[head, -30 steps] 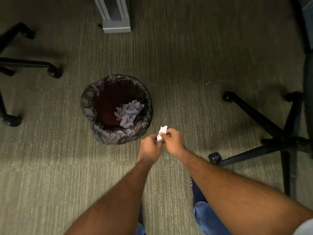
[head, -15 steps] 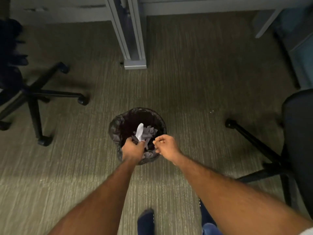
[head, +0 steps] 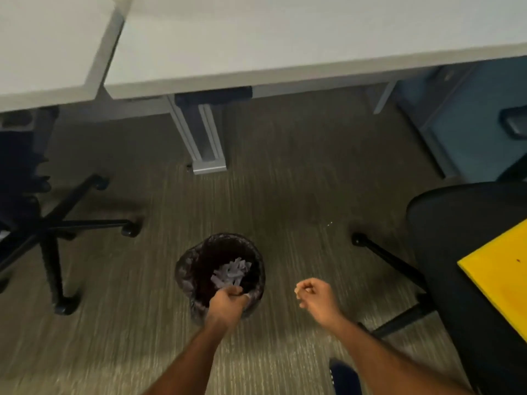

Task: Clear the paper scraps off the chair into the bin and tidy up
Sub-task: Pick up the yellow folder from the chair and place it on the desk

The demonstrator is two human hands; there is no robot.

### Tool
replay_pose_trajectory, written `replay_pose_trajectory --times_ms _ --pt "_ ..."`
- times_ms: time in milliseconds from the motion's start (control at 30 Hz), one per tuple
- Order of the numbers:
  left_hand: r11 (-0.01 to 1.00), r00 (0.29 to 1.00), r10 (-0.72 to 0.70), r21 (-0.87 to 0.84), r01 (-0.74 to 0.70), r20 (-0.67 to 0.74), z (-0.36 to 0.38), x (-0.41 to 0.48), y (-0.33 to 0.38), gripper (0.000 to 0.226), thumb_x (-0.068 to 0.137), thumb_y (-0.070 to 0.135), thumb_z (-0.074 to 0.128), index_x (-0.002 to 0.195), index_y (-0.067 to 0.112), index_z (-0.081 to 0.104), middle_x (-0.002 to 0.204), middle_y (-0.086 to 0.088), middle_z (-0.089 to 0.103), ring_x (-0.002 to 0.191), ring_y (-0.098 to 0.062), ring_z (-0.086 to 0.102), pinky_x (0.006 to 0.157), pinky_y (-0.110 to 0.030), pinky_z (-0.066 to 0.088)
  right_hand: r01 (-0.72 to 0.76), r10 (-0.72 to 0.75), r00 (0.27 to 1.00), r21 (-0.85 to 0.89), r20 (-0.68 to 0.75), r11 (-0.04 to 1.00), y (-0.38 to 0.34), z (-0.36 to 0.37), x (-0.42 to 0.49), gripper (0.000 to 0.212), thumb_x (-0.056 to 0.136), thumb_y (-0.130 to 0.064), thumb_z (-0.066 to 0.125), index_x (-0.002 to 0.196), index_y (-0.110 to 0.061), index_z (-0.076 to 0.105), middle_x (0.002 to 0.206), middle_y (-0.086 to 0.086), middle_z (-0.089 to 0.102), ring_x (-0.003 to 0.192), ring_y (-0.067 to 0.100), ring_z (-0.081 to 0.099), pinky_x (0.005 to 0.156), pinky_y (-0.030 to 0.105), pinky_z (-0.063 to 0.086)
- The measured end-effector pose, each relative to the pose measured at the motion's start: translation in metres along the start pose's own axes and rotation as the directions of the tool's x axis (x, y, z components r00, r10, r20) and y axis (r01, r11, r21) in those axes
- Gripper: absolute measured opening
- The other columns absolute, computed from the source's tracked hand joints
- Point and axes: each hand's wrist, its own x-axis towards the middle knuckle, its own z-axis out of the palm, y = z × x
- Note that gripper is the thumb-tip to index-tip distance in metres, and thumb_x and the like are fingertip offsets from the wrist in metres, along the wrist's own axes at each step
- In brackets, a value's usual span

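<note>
Now my left hand (head: 227, 304) hangs curled over the round black-lined bin (head: 182, 276) of white paper scraps (head: 231, 273), grip contents hidden, while my right hand (head: 315, 299) is loosely closed, pinching something pale.

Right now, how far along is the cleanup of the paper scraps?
Done: a pile of paper scraps already lies in the bin. In hand: the left hand is over the bin's near rim, curled; whether it holds paper is unclear. The right hand is loosely closed beside the bin, with perhaps a pale bit at the fingertips. Left: the chair seat shows a yellow sheet; most of the seat is out of frame.
</note>
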Motion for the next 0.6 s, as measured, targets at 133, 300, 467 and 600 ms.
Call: replay_pose_trajectory --times_ms 133,300,467,600 --pt "0.992 0.989 0.128 0.012 -0.129 0.077 0.013 -0.025 0.043 0.020 0.088 0.016 0.071 0.104 0.011 0.061 0.083 0.004 0.064 0.071 -0.007 0.060 0.060 -0.015 0.048 0.025 -0.022 0.997 0.044 -0.079 0.999 -0.018 -0.048 -0.018 0.017 0.088 0.004 0.062 0.078 -0.010 0.063 0.072 0.006 0.062 0.061 0.015 0.057 0.048 0.018 0.048" --pt "0.974 0.966 0.213 0.043 -0.221 0.143 0.028 -0.054 0.093 0.026 0.085 0.017 0.073 0.109 0.008 0.065 0.087 -0.004 0.069 0.071 -0.015 0.061 0.070 -0.030 0.051 0.046 -0.041 0.981 0.026 -0.190 0.999 -0.032 -0.108 -0.040 0.014 0.086 0.003 0.065 0.079 -0.010 0.065 0.071 0.011 0.064 0.054 0.016 0.057 0.048 0.019 0.047" --pt "0.947 0.937 0.277 0.103 -0.303 0.211 0.052 -0.082 0.144 0.023 0.084 0.025 0.073 0.105 0.018 0.065 0.086 0.002 0.070 0.076 -0.010 0.064 0.068 -0.022 0.049 0.024 -0.026 0.971 -0.013 -0.237 1.000 -0.039 -0.167 -0.065 0.007 0.088 -0.006 0.066 0.085 -0.013 0.068 0.077 0.008 0.069 0.059 0.014 0.063 0.054 0.022 0.050" --pt "0.911 0.901 0.320 0.164 -0.377 0.292 0.081 -0.103 0.183 0.023 0.085 0.026 0.072 0.106 0.018 0.065 0.085 0.005 0.066 0.072 -0.006 0.059 0.061 -0.014 0.044 0.030 -0.045 0.944 -0.052 -0.327 0.998 -0.039 -0.211 -0.082 0.006 0.087 -0.010 0.068 0.084 -0.016 0.068 0.077 0.009 0.072 0.066 0.017 0.068 0.065 0.032 0.056"
